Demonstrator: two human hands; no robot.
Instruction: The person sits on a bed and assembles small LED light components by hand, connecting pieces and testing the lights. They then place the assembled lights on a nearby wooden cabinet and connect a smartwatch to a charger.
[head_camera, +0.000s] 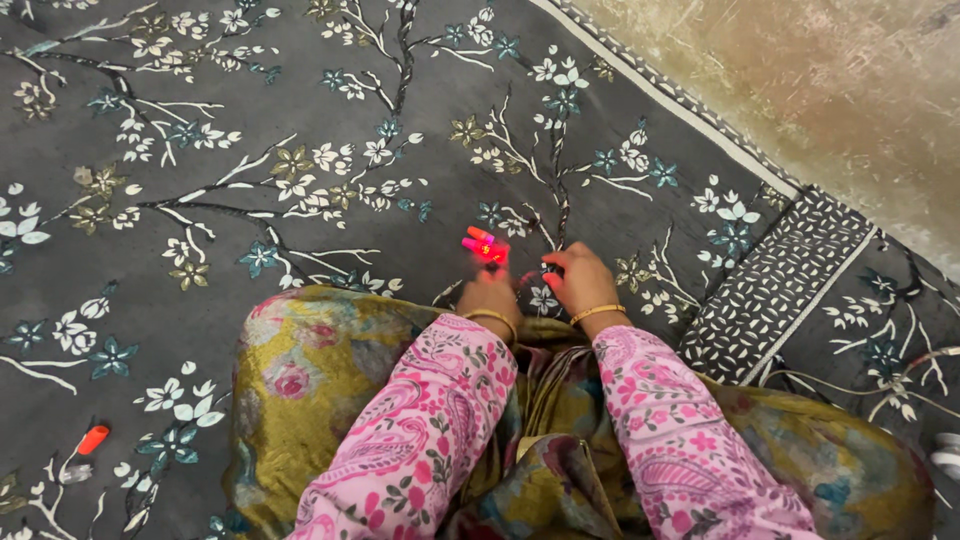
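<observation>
Both hands rest low on a grey flowered bedsheet (300, 120). The left hand (489, 292) holds up a small glowing red-pink object (485, 246) in its fingers — the right hand (580, 280) sits just beside, touching the sheet. An orange cap (93, 439) lies well apart.

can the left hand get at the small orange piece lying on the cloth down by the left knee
Probably yes. The orange piece lies alone on the flowered cloth, nothing on it. The left hand already holds a glowing pink thing, so it would need to swing back past the knee.
</observation>
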